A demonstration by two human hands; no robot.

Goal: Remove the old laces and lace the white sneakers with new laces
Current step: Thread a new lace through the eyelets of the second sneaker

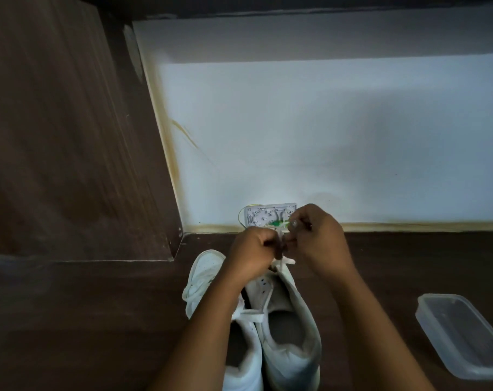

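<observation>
Head view: two white sneakers (270,320) are seen side by side on the dark surface (98,320) at 6 o'clock. A white lace (282,261) above the right sneaker's toe is pinched by the left hand (252,253) and right hand (314,235), both grips clenched. A clear plastic container (462,334) lies at 4 o'clock.
</observation>
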